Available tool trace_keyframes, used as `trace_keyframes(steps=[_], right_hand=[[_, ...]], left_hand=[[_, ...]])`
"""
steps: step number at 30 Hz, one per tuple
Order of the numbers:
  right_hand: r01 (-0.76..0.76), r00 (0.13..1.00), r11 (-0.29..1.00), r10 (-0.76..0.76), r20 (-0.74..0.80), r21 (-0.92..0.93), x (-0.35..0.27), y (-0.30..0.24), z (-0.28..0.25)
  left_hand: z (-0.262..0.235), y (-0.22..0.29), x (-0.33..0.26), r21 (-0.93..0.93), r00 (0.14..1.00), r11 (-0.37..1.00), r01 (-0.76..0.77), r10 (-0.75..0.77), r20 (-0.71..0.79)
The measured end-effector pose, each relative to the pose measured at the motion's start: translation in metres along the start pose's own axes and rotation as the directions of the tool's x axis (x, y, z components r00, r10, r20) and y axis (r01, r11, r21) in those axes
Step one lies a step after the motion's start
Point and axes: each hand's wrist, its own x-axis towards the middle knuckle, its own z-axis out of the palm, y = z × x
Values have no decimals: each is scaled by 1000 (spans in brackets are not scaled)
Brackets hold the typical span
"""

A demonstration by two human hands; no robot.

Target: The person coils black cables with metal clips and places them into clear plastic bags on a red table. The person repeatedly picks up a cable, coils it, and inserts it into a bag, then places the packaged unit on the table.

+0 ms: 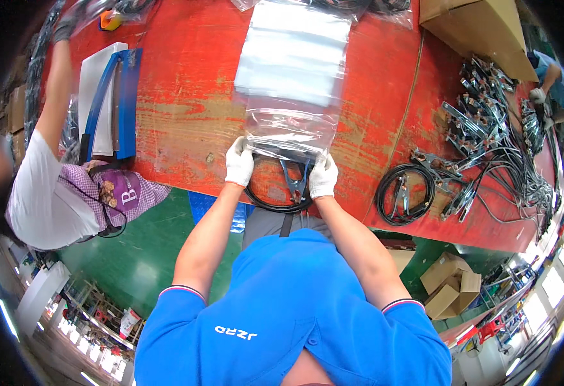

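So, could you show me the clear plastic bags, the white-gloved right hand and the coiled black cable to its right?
Clear plastic bags (290,64): head view, upper middle of the stack.
White-gloved right hand (323,176): head view, back of the glove.
Coiled black cable (380,195): head view, left side of the ring.

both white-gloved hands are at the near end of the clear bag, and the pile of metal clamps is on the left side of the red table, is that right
Not quite: the pile of metal clamps is on the right side of the red table, as the head view shows. Both white-gloved hands, left hand and right hand, are indeed at the near end of the clear bag.
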Motion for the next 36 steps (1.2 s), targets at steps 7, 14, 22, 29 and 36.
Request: trace_keyframes(steps=[7, 14, 22, 29, 36], right_hand=[[117, 984, 945, -151, -90, -304, -5, -2, -8], [94, 992, 970, -110, -63, -224, -8, -1, -11], [130, 985, 881, -165, -39, -455, -12, -29, -13], [64, 984, 598, 95, 150, -799, -10, -40, -28], [44, 972, 587, 160, 169, -808, -18, -35, -36]], left_hand=[[-1, 2, -14, 193, 995, 980, -47, 63, -77], [-4, 9, -20, 181, 997, 982, -58, 66, -38], [-17, -7, -18, 302, 997, 952, 58, -40, -66], [-11, 11, -36, 753, 991, 655, 60, 54, -126], [-26, -10, -40, 648, 994, 754, 108, -81, -71]])
